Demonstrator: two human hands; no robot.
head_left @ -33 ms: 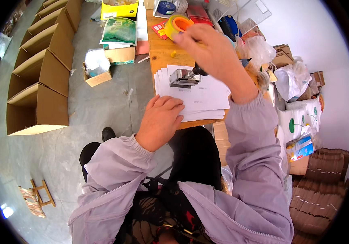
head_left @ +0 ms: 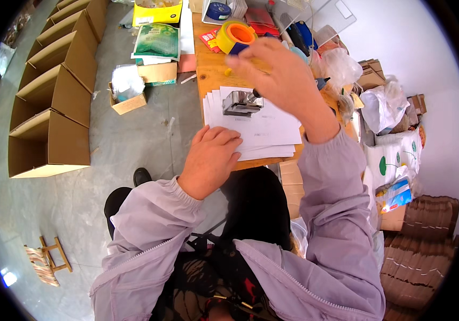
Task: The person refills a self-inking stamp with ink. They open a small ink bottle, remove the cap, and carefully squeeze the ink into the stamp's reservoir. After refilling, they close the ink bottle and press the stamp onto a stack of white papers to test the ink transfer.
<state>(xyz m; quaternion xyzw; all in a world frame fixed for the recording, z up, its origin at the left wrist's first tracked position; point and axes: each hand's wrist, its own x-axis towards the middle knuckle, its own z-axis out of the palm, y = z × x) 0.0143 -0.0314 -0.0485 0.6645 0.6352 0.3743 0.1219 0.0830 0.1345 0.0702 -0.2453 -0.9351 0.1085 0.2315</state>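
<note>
A stack of white paper sheets (head_left: 272, 131) with small printed marks lies on the wooden table, its edges slightly fanned at the left. My left hand (head_left: 211, 155) rests flat on the near left part of the sheets, fingers stretched. On the top sheet stands a silver metal hand stamp (head_left: 241, 102) with a dark handle, partly hidden by my right hand. Above and right of that stamp is my right hand (head_left: 283, 77), slightly blurred, with its fingers extended and apart; nothing shows in it. Beyond the fingers lies a roll of yellow tape (head_left: 234, 33) with an orange core.
Bare wood of the table (head_left: 210, 75) shows left of the tape. Red packets (head_left: 210, 40) and a wire basket (head_left: 341, 16) sit at the back. Plastic bags (head_left: 341, 64) crowd the right. Open cardboard boxes (head_left: 69, 134) line the floor at left, near a folding stool (head_left: 55, 257).
My right hand has drawn slightly back from the tape roll, uncovering more of it. Less of the stamp's handle shows. My left hand has stayed in place.
</note>
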